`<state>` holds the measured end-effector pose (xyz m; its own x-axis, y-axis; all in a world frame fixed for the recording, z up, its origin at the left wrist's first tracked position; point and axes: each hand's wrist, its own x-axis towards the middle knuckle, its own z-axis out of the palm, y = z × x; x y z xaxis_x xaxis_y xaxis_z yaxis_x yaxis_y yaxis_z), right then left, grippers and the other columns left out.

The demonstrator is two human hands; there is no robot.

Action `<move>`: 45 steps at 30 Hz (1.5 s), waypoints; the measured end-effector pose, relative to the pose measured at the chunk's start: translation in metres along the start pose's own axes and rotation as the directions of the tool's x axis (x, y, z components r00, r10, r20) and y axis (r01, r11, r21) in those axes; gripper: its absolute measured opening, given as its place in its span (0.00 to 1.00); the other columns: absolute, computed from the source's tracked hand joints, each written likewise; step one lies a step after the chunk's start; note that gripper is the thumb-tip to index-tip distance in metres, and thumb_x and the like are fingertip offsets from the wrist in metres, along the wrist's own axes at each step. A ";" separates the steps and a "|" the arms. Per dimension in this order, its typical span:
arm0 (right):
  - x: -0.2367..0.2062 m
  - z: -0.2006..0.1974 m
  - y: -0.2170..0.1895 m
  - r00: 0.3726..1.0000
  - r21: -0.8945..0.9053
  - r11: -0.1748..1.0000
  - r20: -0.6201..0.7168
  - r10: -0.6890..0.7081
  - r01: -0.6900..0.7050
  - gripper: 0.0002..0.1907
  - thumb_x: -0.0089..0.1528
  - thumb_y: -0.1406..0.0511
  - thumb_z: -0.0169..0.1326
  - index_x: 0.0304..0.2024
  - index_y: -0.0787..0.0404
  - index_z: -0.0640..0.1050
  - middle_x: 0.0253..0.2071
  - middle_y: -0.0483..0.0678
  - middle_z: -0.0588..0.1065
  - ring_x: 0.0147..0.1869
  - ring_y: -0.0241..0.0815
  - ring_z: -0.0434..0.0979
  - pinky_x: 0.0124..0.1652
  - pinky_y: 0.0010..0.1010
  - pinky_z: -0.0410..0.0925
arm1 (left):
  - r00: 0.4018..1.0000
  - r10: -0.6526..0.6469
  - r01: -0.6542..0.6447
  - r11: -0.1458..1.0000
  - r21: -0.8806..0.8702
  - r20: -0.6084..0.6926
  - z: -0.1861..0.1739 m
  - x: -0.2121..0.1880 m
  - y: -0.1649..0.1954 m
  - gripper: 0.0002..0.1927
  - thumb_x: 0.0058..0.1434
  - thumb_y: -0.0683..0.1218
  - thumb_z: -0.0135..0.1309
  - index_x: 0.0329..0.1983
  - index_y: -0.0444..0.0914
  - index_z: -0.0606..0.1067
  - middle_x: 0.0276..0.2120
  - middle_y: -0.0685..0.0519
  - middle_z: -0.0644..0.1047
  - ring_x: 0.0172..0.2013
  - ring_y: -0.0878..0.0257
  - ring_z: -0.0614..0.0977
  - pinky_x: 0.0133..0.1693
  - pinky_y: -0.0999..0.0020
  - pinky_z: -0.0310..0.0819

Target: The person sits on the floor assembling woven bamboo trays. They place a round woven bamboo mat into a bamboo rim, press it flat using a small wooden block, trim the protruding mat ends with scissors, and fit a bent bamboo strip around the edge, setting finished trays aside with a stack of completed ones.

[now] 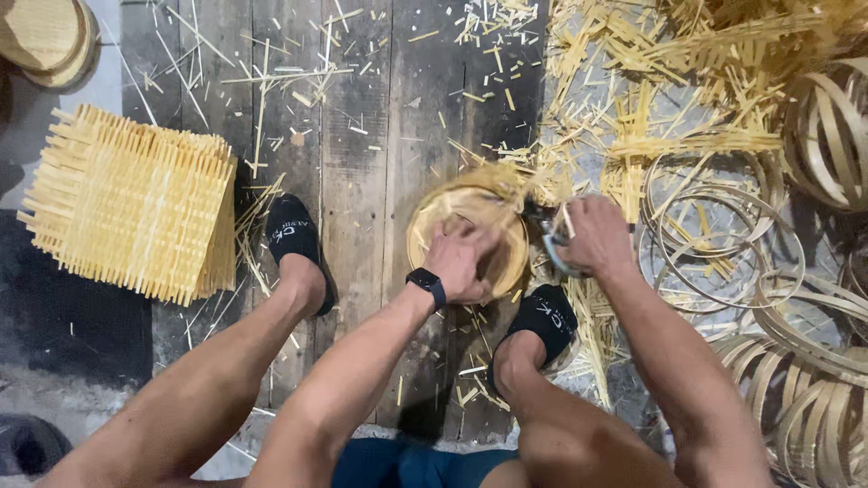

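Down on the wooden plank floor [362,163], a person sits with both bare legs drawn up and feet in black socks planted on the boards. The left hand [459,262], with a black wristwatch [427,283] on its wrist, presses down on a round woven bamboo tray [434,226], fingers curled over the inside of it and gripping it near the middle. The tray lies flat on the floor between the two feet, its rim showing on the left and far sides. The right hand [592,237] is clenched around a cutting tool [551,239] with dark and pale metal parts, held just at the tray's right edge, where loose strip ends stick out; the exact kind of tool is hard to make out through the blur.

The left foot [294,239] rests to the left of the tray, the right foot [547,316] near and to the right of it. Far to the left lies a stack of square woven bamboo mats [136,203] with bristling strip ends. In the far left corner sit round finished trays [45,36]. To the right, well apart from the feet, bent bamboo hoops [723,244] lie heaped and overlapping. Cut bamboo offcuts [615,99] litter the floor, thickest far and to the right.
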<state>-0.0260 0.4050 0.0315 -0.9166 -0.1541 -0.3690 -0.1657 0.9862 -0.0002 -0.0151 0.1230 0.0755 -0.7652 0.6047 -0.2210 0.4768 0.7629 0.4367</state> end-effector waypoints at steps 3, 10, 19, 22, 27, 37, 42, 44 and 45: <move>0.002 -0.002 0.001 0.998 -0.067 0.998 0.053 0.015 -0.011 0.28 0.52 0.51 0.62 0.46 0.63 0.76 0.43 0.56 0.75 0.49 0.49 0.76 0.49 0.41 0.72 | 0.998 0.062 -0.061 0.996 -0.062 0.006 -0.002 0.000 -0.004 0.50 0.35 0.55 0.68 0.67 0.45 0.68 0.57 0.51 0.76 0.61 0.48 0.70 0.60 0.38 0.51; 0.000 0.000 -0.002 1.000 -0.047 0.999 0.025 -0.008 0.009 0.31 0.57 0.46 0.58 0.44 0.67 0.76 0.43 0.57 0.75 0.49 0.50 0.75 0.46 0.42 0.72 | 0.975 0.156 -0.145 0.986 -0.084 0.160 -0.005 0.007 -0.012 0.42 0.36 0.54 0.67 0.61 0.51 0.74 0.56 0.56 0.78 0.61 0.53 0.72 0.64 0.40 0.49; -0.010 0.006 0.003 0.995 0.044 0.998 -0.093 -0.038 0.043 0.26 0.53 0.50 0.60 0.45 0.61 0.78 0.45 0.54 0.76 0.50 0.51 0.76 0.48 0.44 0.73 | 0.959 0.221 -0.238 0.968 -0.079 -0.179 0.010 -0.015 -0.011 0.37 0.48 0.55 0.64 0.64 0.46 0.73 0.61 0.49 0.74 0.65 0.48 0.69 0.68 0.28 0.41; -0.011 0.005 0.000 0.994 0.022 0.999 -0.109 -0.023 0.025 0.33 0.51 0.46 0.61 0.47 0.64 0.78 0.44 0.56 0.76 0.49 0.53 0.77 0.46 0.46 0.73 | 0.878 -0.200 0.124 0.973 -0.196 -0.435 0.025 -0.023 0.013 0.45 0.52 0.61 0.65 0.69 0.38 0.67 0.64 0.38 0.67 0.66 0.37 0.63 0.69 0.32 0.45; -0.001 0.002 -0.008 0.987 0.013 1.000 -0.163 -0.011 0.013 0.27 0.57 0.50 0.58 0.51 0.60 0.78 0.47 0.55 0.75 0.53 0.51 0.76 0.53 0.44 0.72 | 0.874 -0.356 0.293 0.929 -0.227 -0.330 0.026 -0.014 0.024 0.54 0.40 0.61 0.66 0.71 0.36 0.63 0.63 0.32 0.61 0.62 0.27 0.58 0.64 0.36 0.54; -0.004 0.003 -0.004 0.997 -0.053 0.998 -0.060 -0.041 0.038 0.27 0.58 0.47 0.56 0.48 0.60 0.76 0.45 0.54 0.76 0.51 0.49 0.78 0.54 0.41 0.71 | 0.988 -0.032 0.004 0.984 -0.178 -0.151 0.005 -0.019 0.000 0.57 0.32 0.58 0.72 0.68 0.41 0.64 0.66 0.38 0.60 0.64 0.26 0.55 0.62 0.33 0.55; -0.004 0.004 0.003 0.982 -0.004 0.999 0.181 -0.044 0.046 0.26 0.56 0.48 0.57 0.50 0.56 0.75 0.48 0.54 0.77 0.54 0.51 0.78 0.52 0.40 0.72 | 0.988 0.106 -0.123 0.978 -0.170 -0.109 0.005 -0.019 -0.014 0.55 0.34 0.56 0.72 0.69 0.45 0.65 0.67 0.43 0.62 0.66 0.32 0.58 0.66 0.36 0.58; -0.006 0.007 0.009 0.976 0.001 1.000 0.215 -0.025 0.025 0.26 0.54 0.51 0.58 0.51 0.55 0.74 0.49 0.54 0.77 0.54 0.50 0.78 0.53 0.40 0.71 | 0.990 0.118 -0.129 0.976 -0.173 -0.071 0.005 -0.018 -0.019 0.56 0.32 0.56 0.73 0.69 0.47 0.65 0.67 0.43 0.62 0.66 0.31 0.57 0.65 0.36 0.58; -0.007 0.011 0.010 0.972 0.005 1.000 0.234 -0.013 0.012 0.26 0.53 0.52 0.58 0.51 0.54 0.74 0.49 0.55 0.77 0.53 0.50 0.78 0.53 0.40 0.71 | 0.991 0.125 -0.132 0.975 -0.176 -0.049 0.005 -0.019 -0.021 0.56 0.31 0.56 0.73 0.69 0.47 0.65 0.68 0.42 0.62 0.67 0.30 0.56 0.64 0.36 0.58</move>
<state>-0.0177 0.4171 0.0241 -0.8035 -0.1485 -0.5765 -0.1751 0.9845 -0.0096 -0.0085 0.0972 0.0660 -0.7196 0.6836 -0.1216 0.4899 0.6240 0.6087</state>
